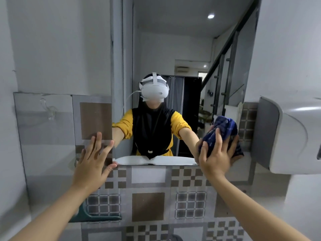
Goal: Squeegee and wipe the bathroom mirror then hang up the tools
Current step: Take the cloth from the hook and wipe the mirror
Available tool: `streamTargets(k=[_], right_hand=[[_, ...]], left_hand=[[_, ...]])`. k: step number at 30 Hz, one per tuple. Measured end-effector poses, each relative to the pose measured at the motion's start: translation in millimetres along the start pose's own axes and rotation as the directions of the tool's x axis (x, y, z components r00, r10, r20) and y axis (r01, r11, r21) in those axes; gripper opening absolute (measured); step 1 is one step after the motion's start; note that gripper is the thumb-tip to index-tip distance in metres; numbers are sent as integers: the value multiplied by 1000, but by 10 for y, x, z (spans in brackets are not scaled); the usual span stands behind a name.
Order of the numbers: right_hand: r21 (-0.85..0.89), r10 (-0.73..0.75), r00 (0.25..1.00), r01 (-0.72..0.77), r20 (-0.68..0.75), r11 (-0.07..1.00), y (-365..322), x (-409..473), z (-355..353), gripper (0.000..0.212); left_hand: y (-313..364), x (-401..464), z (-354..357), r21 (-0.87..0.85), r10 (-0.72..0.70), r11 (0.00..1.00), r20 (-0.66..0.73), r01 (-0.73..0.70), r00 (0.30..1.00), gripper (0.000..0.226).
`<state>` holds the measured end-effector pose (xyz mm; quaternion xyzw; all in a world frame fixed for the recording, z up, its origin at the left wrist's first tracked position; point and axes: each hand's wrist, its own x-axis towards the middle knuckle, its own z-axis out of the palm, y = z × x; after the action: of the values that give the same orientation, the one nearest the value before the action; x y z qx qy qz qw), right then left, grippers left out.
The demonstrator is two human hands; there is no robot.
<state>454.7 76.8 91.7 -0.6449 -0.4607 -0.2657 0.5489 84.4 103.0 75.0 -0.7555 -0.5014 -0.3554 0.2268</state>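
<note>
Blue cloth (224,129), soft and bunched, fills your right hand (217,153) against the mirror (173,49); your left hand (93,157) rests flat, fingers spread.

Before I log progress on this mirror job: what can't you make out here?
- Squeegee: not in the head view, so whether it is hung up is unknown.
- Mirror lower right corner: covered by the right hand and blue cloth.
- Streaks on the glass: too faint to judge.
- Clear wall hook: blurred.

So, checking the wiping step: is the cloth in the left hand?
No, the right hand presses the blue cloth to the mirror; the left hand is bare.
</note>
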Motion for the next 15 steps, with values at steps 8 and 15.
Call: streamTargets(k=[8,15], right_hand=[[49,12,999,-14,43,999,-869,-648,372,55],[115,-91,996,90,9,989,-1575,-1060,722,55]], left_hand=[[-112,-16,-175,17,12,1000,42,-13,999,74],[-571,-145,-352,-22,-87,996,66,88,994,78]])
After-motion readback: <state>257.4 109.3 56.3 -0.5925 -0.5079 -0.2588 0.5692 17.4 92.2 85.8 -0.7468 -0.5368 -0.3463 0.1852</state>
